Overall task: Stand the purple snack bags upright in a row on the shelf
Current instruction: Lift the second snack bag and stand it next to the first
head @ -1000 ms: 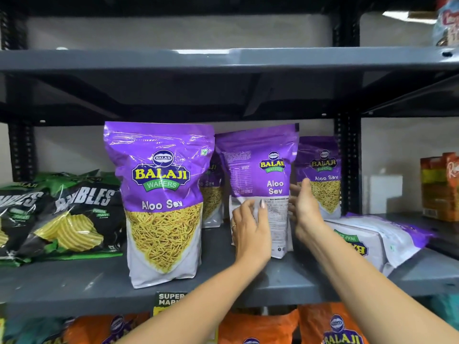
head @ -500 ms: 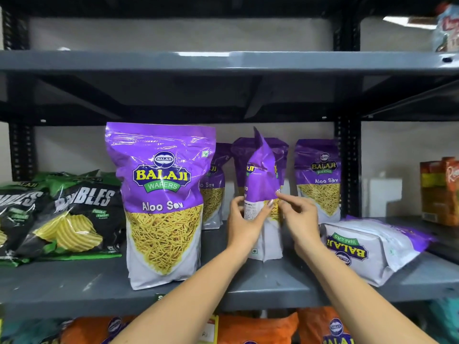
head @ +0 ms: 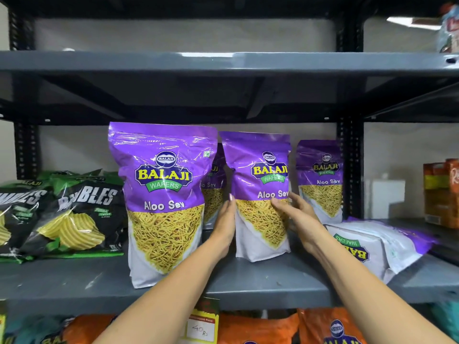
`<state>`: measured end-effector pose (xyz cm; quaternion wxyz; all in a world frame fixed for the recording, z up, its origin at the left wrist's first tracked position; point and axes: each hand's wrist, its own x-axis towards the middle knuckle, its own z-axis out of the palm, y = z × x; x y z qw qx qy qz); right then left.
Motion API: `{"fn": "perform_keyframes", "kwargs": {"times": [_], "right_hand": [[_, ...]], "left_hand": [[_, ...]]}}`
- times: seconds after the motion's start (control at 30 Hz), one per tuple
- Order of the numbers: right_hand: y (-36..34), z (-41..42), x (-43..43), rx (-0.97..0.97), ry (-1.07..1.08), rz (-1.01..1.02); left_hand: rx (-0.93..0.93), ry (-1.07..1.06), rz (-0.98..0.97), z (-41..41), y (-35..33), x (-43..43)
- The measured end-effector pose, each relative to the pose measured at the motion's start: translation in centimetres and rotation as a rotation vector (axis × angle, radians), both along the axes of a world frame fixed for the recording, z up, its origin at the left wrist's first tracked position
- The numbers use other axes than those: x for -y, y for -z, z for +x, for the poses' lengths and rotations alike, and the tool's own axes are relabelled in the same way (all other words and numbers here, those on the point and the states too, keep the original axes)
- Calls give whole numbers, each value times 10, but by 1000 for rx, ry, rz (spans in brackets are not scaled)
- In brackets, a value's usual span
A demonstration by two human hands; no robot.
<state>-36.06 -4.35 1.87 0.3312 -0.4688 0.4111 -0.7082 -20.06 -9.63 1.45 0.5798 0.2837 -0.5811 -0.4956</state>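
Note:
A purple Aloo Sev bag (head: 260,194) stands upright on the grey shelf (head: 248,281), label facing me. My left hand (head: 224,224) presses flat on its left side and my right hand (head: 295,214) grips its right side, thumb across the front. A larger-looking purple bag (head: 161,194) stands upright closer to the shelf's front, to the left. Behind them another purple bag (head: 213,184) is mostly hidden, and one more (head: 320,180) stands at the back right. A purple bag (head: 372,247) lies flat on the right.
Green and black chip bags (head: 62,214) lean at the left. A black upright post (head: 350,170) bounds the bay on the right, with orange boxes (head: 442,192) beyond. Orange bags (head: 330,326) and a price tag (head: 201,324) sit below the shelf edge.
The bag between my hands has turned from back-facing, through edge-on, to label facing me, and now stands on the shelf. Both hands shifted to its sides.

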Motion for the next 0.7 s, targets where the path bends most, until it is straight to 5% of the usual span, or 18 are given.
{"fn": "perform_keyframes", "kwargs": {"times": [0.17, 0.7], "right_hand": [[3, 2, 2, -22, 86, -20], [13, 20, -24, -155, 101, 14]], "left_hand": [[94, -107, 110, -2, 1, 4], [228, -45, 4, 7, 0, -20]]}}
